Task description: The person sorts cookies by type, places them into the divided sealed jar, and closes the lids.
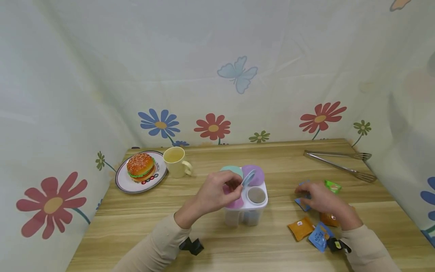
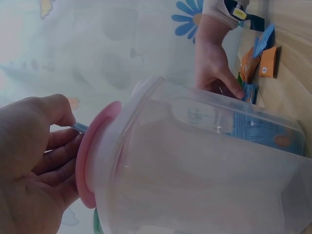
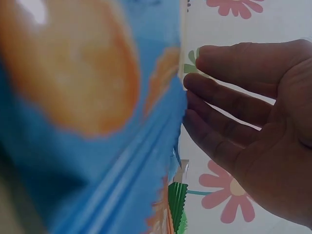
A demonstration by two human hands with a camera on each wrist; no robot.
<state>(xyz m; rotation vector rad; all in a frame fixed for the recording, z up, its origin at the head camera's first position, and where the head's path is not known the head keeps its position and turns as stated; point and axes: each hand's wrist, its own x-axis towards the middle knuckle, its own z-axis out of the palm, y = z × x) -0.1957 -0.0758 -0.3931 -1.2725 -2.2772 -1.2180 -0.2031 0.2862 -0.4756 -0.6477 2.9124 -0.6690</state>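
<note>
My left hand (image 1: 217,189) pinches a small light blue lid (image 1: 249,178) above a box with a white top (image 1: 263,189) and clear compartments. The front right compartment's round opening (image 1: 256,195) is uncovered; pink, teal and purple lids cover the others. Through the clear wall in the left wrist view, a blue packet (image 2: 268,132) shows inside. Over on the right, my right hand (image 1: 324,199) reaches down over a blue snack packet (image 1: 303,203), fingers loosely bent at it. Whether they touch it is hard to tell.
Orange packets (image 1: 301,228), another blue packet (image 1: 319,236) and a green one (image 1: 332,186) lie around my right hand. Metal tongs (image 1: 340,163) rest behind. At the back left are a plate (image 1: 124,181) with a burger (image 1: 141,165) and a yellow mug (image 1: 176,163).
</note>
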